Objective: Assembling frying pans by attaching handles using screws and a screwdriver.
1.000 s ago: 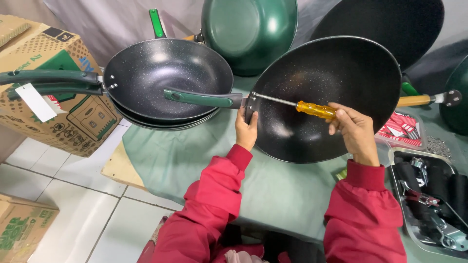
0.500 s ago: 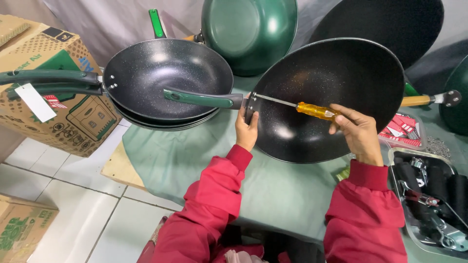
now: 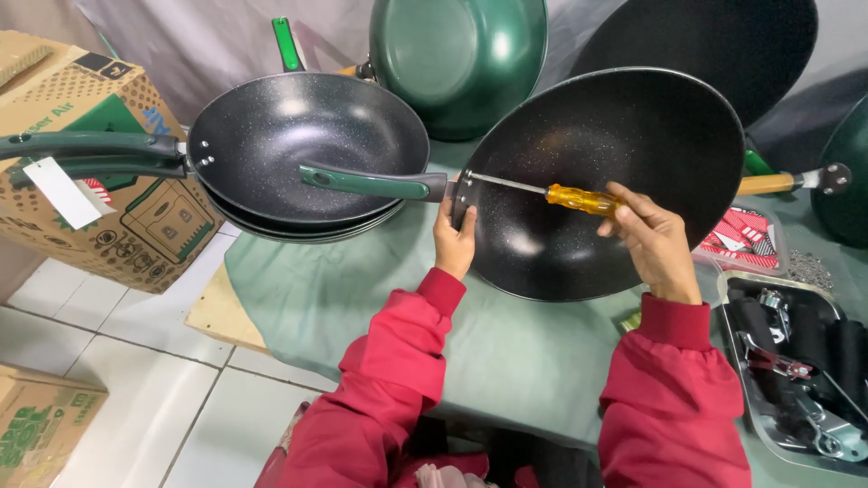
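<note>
A black speckled pan (image 3: 615,172) is tilted up toward me on the green-covered table (image 3: 506,352). Its green handle (image 3: 366,183) juts left over a stack of pans. My left hand (image 3: 455,239) grips the pan's rim right where the handle joins. My right hand (image 3: 646,239) holds a screwdriver with an orange grip (image 3: 579,198); its metal shaft runs left across the pan's inside, and the tip rests at the handle joint.
A stack of dark pans (image 3: 303,149) with green handles sits at left, beside a cardboard box (image 3: 86,163). Green pans (image 3: 457,59) lean at the back. A metal tray (image 3: 800,370) of parts stands at right. Another box (image 3: 41,425) lies on the tiled floor.
The tilted pan and both hands have shifted very slightly; the screwdriver stays at the handle joint.
</note>
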